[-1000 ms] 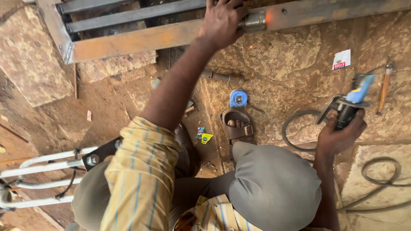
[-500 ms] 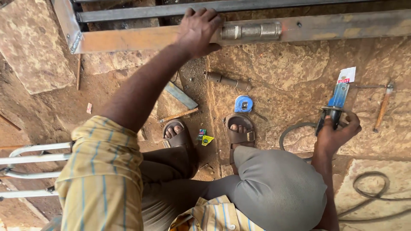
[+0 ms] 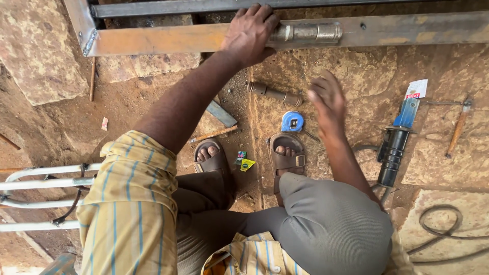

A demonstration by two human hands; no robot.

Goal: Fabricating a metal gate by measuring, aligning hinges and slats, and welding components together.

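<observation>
My left hand [image 3: 252, 31] lies on a long rusty steel bar [image 3: 153, 39], fingers curled over its top edge, right beside a cylindrical hinge barrel [image 3: 308, 32] fixed to the bar. My right hand [image 3: 328, 102] hovers open and blurred above the stone floor, holding nothing. A black angle grinder [image 3: 395, 150] with a blue part at its tip lies on the stone to the right of that hand. A loose hinge barrel [image 3: 275, 93] and a blue tape measure [image 3: 292, 122] lie on the floor between the two hands.
My sandalled feet [image 3: 285, 155] are planted on stone slabs below the bar. A wooden-handled tool [image 3: 458, 127] lies far right, and a cable [image 3: 443, 226] loops at lower right. A white metal frame [image 3: 35, 178] lies at left. Small scraps [image 3: 244, 162] sit between the feet.
My right hand has let go of the angle grinder, which now lies on the stone, and has swung left, open. My left hand has stayed on the bar.
</observation>
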